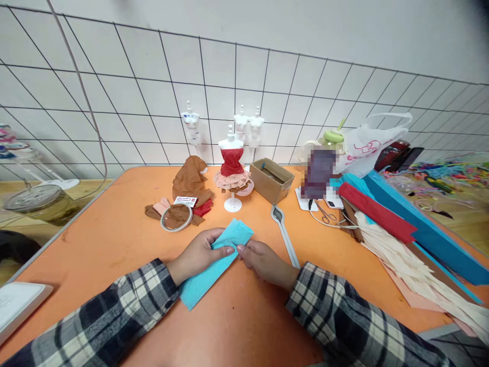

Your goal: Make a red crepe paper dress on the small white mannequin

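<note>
A folded strip of light blue crepe paper (208, 278) slants across the front middle of the orange table. My left hand (204, 255) grips it with the thumb on top and the fingers beneath. At its right edge my right hand (263, 260) is closed, thumb and index finger pinched at the paper near the left thumb. Just beyond the hands stands a small white dress form (231, 145) wearing a red bodice (232, 161) and a ruffled pink skirt (232, 180).
Brown crepe paper (188, 176) and a roll of clear tape (176, 218) lie left of the form. A cardboard box (267, 186), long tweezers (284, 232) and scissors (326, 216) are to the right. Coloured paper strips (401, 260) cover the right side. Bare white forms (255, 127) stand behind.
</note>
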Motion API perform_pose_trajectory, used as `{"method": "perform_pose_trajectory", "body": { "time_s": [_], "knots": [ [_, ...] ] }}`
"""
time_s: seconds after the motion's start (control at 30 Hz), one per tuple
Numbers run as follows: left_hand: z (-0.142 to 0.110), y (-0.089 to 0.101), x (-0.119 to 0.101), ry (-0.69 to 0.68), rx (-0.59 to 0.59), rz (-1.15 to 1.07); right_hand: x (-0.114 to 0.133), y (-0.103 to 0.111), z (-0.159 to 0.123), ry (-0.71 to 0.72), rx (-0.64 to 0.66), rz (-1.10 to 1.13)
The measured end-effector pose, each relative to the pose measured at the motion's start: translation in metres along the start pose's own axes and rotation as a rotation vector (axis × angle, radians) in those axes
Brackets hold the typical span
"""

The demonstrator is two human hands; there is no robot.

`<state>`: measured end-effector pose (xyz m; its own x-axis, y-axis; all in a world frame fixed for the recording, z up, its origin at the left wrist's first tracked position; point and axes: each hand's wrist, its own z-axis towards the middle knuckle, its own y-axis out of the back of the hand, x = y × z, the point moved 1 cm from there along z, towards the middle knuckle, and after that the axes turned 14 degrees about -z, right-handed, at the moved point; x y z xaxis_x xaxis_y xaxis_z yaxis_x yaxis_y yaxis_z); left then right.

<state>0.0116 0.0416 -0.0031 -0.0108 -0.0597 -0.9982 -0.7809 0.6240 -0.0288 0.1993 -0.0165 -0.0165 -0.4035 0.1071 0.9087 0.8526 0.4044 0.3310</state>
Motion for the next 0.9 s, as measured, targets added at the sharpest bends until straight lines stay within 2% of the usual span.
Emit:
{"method": "perform_pose_trajectory", "body": {
  "time_s": [0.1,0.27,0.43,0.63,0.77,0.9],
  "knots": [
    [0.000,0.000,0.002,-0.005,0.004,-0.017,0.001,0.000,0.000,0.055,-0.018,-0.035],
    [0.000,0.002,0.001,-0.017,0.007,-0.006,0.003,0.002,0.001,0.226,-0.037,-0.113],
    [0.000,-0.001,-0.003,0.006,0.062,0.003,-0.004,-0.001,0.002,0.162,-0.031,-0.110],
    [0.001,-0.005,-0.002,0.022,0.116,-0.090,-0.005,-0.003,0.003,0.262,-0.058,-0.147],
    [0.001,-0.003,-0.001,0.023,0.100,-0.063,-0.007,-0.003,0.005,0.293,-0.025,-0.107],
    [-0.001,0.001,-0.001,-0.007,0.037,0.043,-0.008,-0.001,0.006,0.201,-0.081,-0.069]
  ]
}}
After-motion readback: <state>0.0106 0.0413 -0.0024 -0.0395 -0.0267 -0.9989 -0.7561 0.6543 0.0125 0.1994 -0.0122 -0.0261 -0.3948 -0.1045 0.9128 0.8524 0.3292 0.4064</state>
